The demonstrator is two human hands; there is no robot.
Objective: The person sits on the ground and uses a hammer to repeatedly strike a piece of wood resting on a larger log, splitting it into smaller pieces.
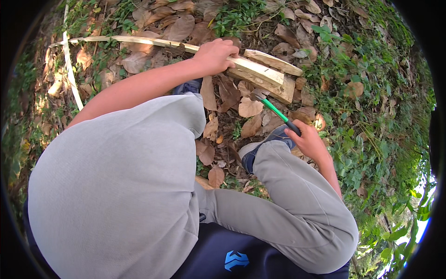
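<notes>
The hammer handle (278, 114) is bright green and black. The long wood strip (260, 70) is pale yellow. The trousers (116, 186) are plain grey. The dark blue shirt (209, 253) has a bright blue mark (236, 261). Dry leaves (251, 108) are brown, and plants (360, 135) are green.

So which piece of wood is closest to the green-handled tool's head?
The lower block: the tool's head is beside its near edge. The strip under the left hand lies over it; the short chunk sits farther.

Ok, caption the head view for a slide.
Left hand holding a long wooden strip, right hand gripping a green-and-black hammer.
</notes>
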